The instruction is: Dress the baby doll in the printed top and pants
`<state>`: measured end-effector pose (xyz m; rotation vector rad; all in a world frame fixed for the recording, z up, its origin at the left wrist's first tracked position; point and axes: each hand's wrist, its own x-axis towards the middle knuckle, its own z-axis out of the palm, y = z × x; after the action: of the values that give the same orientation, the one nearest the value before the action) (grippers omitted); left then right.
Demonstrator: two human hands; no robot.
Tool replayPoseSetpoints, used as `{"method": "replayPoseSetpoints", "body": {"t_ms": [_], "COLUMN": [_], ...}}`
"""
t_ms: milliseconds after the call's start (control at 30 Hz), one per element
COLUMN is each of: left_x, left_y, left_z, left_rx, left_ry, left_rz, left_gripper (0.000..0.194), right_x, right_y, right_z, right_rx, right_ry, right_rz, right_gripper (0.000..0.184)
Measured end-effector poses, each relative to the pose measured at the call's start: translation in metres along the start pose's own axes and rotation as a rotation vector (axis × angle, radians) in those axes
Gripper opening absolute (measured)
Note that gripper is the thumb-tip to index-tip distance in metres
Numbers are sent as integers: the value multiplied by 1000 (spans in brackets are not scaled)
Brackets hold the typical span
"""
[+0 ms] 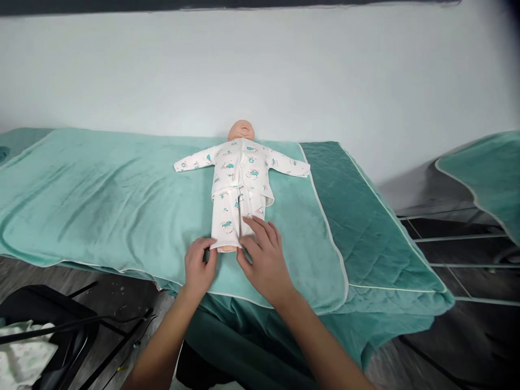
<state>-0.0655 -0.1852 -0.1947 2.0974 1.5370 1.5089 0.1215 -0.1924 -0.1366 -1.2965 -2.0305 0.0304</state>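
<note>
A baby doll [242,130] lies on its back with its arms stretched out to the sides. It wears a white printed top [241,165] and matching pants [226,216]. My left hand [200,265] pinches the outer corner of the hem on the pant leg at the left. With thumb and index finger, my right hand [264,254] grips the inner side of that same hem. Between the two hands a bit of the doll's foot [226,249] shows below the cuff. The other pant leg is partly hidden behind my right hand.
The doll rests on a light green blanket [122,200] over a darker quilted cover [365,233] on a bed against the wall. A black chair [77,346] holding printed cloth [24,352] stands at lower left. A metal rack [467,265] is at the right.
</note>
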Motion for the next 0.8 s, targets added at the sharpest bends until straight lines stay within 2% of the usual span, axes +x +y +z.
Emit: {"method": "replayPoseSetpoints", "body": {"t_ms": [100,167,300,400,500,633,700,767,800], "left_x": [-7,-10,-16,-29,-51,-84,-96,-102,-104], "left_y": [-4,-6,-11,-22,-44,-94,-124,-150,-160], "left_z": [-2,-4,-17,-34,-57,-92,-116,-146,-163], "left_rx": [69,105,139,164,225,370,465,622,680], "left_ry": [-37,-52,-62,-68,-9,153,251,323,355], "left_rz": [56,90,84,50,-20,-173,-354,-573,-636], "left_gripper": [13,13,11,11,11,8,12,16,17], "right_x": [-10,-18,-32,-36,-33,-29,-30,-34,-37], "right_y": [3,7,19,30,38,37,36,37,39], "right_z": [2,4,5,4,1,-5,-6,-5,-4], "right_rx": [19,55,130,205,264,226,202,189,190], "right_ry": [-59,-69,17,71,28,30,26,8,-5], "right_rz": [-10,-8,91,186,163,38,-42,-117,-140], "right_gripper": [11,21,39,32,19,13,15,18,19]}}
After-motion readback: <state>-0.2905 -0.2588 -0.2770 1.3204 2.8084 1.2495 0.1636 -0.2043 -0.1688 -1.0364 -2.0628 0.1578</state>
